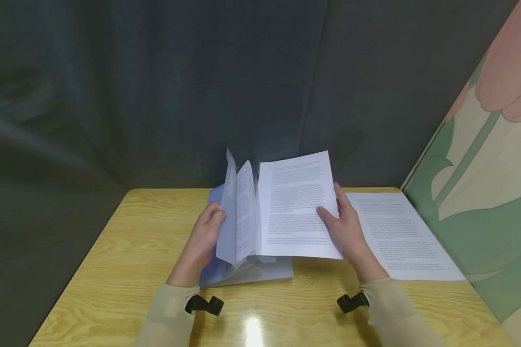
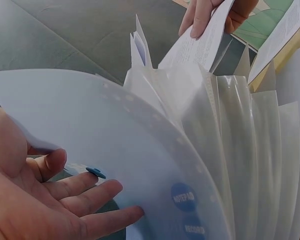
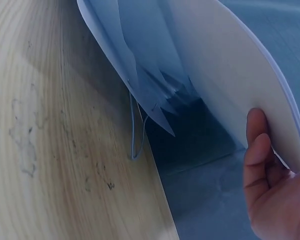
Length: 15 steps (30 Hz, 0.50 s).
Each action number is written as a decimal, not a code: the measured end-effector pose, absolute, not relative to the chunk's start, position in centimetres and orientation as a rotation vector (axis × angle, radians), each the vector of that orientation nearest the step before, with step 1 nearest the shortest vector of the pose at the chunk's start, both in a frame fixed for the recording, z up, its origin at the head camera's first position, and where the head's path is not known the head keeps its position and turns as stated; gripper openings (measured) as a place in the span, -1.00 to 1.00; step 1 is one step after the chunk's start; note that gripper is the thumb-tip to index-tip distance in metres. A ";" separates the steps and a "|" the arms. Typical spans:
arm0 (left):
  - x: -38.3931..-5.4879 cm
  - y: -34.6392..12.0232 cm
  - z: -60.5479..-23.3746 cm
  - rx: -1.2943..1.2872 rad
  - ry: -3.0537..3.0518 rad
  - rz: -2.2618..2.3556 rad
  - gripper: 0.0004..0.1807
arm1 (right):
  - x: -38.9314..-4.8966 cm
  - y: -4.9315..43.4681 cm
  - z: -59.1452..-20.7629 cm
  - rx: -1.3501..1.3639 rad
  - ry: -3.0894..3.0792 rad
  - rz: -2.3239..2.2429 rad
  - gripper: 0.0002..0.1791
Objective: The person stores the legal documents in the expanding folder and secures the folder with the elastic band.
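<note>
Well, the left hand [image 1: 205, 231] pinches the cover [image 2: 100, 120] of the folder [image 1: 260, 273], which is spread open over the table [image 1: 156, 241]. The right hand [image 1: 346, 229] holds papers [image 1: 297, 207] by their right edge, beside the pockets [image 2: 235, 140]. This looks like moving papers at a pocket; in or out, I cannot tell. Next seems to need a wide pocket and straight papers.
</note>
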<state>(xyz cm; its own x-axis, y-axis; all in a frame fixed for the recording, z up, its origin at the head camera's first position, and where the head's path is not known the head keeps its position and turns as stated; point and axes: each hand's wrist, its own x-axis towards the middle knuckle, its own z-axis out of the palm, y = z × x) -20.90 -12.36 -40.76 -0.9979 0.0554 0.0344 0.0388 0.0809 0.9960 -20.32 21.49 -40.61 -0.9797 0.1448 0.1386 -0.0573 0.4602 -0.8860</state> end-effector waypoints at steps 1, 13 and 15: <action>-20.9 -12.3 -40.8 0.099 2.301 2.120 -0.84 | -20.4 21.4 -40.6 -0.067 -2.516 1.537 -0.05; -21.1 -12.0 -40.9 0.130 2.328 2.146 -0.84 | -20.6 20.8 -40.6 -0.018 -2.581 1.544 -0.05; -21.0 -11.8 -41.1 0.140 2.325 2.135 -0.84 | -20.4 21.0 -40.6 -0.032 -2.603 1.535 -0.05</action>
<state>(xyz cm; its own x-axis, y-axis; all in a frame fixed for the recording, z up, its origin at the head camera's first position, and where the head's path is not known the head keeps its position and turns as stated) -21.01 -11.81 -41.06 -0.9959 0.0533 0.0729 0.0772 0.0829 0.9936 -20.36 20.98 -40.61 -0.9926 0.0787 0.0920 -0.0424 0.4856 -0.8731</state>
